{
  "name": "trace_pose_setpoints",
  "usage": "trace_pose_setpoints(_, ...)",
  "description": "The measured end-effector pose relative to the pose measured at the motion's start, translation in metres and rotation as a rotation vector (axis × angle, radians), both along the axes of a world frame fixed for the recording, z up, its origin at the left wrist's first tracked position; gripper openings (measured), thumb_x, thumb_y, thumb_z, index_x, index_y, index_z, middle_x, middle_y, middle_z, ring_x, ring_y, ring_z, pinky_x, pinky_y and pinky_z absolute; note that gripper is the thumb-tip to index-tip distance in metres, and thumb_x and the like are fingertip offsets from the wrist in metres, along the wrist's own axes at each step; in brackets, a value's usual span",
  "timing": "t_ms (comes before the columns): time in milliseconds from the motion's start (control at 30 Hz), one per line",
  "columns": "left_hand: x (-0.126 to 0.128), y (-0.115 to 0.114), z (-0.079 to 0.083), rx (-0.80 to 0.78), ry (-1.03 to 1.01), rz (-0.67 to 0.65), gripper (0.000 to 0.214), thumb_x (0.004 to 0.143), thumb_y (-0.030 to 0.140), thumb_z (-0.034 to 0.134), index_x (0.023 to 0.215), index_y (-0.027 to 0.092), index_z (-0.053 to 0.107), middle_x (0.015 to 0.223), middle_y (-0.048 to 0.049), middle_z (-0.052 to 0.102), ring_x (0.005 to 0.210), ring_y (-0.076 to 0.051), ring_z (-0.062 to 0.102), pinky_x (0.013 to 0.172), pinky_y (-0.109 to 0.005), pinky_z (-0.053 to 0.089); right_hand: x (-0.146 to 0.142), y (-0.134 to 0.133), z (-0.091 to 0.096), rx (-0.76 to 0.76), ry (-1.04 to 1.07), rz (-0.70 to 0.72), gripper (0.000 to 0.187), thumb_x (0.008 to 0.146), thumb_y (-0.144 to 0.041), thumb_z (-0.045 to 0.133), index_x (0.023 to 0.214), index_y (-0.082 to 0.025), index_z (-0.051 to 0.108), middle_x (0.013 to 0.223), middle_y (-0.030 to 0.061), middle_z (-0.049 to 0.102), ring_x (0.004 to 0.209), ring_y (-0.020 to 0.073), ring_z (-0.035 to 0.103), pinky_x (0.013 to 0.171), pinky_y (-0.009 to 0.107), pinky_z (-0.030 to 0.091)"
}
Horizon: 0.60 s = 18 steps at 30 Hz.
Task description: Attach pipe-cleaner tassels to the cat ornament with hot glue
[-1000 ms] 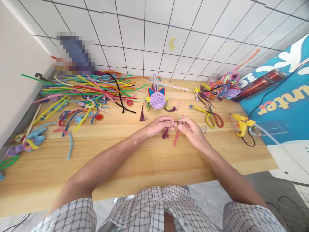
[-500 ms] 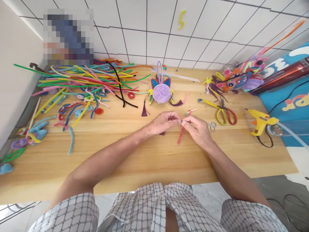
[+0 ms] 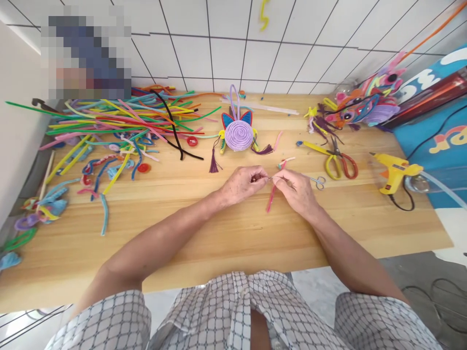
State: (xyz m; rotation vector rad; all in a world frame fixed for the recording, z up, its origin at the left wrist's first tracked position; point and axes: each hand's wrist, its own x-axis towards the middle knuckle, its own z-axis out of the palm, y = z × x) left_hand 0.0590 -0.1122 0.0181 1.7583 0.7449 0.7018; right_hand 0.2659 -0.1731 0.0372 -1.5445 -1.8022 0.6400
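My left hand [image 3: 243,184] and my right hand [image 3: 296,188] meet above the table, fingertips pinched close together. A thin dark thread [image 3: 270,178] spans the small gap between them, its rest hidden by the fingers. Just beyond sits a purple coiled pipe-cleaner figure [image 3: 239,136] with blue and red ears, a loop on top and a dark purple tassel [image 3: 214,163] on each side. Under my right hand a pink strip [image 3: 270,199] lies on the wood. Close to that hand's right are the small scissors [image 3: 320,182], partly covered by it.
Many coloured pipe cleaners [image 3: 120,116] pile up at the back left, with red round lids [image 3: 143,167] nearby. Toward the right lie red-and-yellow pliers [image 3: 341,163], a yellow glue gun [image 3: 394,172] and colourful finished figures [image 3: 365,109]. A tiled wall [image 3: 233,58] borders the table's back.
Both hands stay pinched together, with a slightly wider gap showing the thread. A purple tassel seen below my left hand before is now out of sight. The whole view has shifted slightly.
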Motion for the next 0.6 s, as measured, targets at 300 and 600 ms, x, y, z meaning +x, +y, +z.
trace_pose_setpoints(300, 0.000, 0.005, -0.006, -0.010, 0.049, 0.142, 0.019, 0.095, 0.029, 0.064, 0.086, 0.015, 0.072, 0.070, 0.0014, 0.064, 0.064, -0.012, 0.052, 0.063, -0.023, 0.041, 0.026, 0.011, 0.003, 0.016, 0.108, -0.209, 0.020, 0.094, -0.040, 0.069, 0.095, -0.022, 0.075, 0.098, 0.0059, 0.079, 0.085, 0.0206, 0.070, 0.080, 0.033, 0.055)
trace_pose_setpoints(600, 0.002, 0.010, -0.007, -0.115, -0.005, 0.172, 0.017, 0.094, 0.028, 0.066, 0.086, 0.015, 0.073, 0.076, 0.0008, 0.067, 0.071, -0.012, 0.057, 0.070, -0.023, 0.045, 0.162, -0.024, 0.000, 0.171, 0.048, -0.834, 0.028, 0.080, -0.044, 0.085, 0.090, -0.021, 0.071, 0.091, 0.0144, 0.072, 0.085, 0.0295, 0.067, 0.083, 0.048, 0.054)
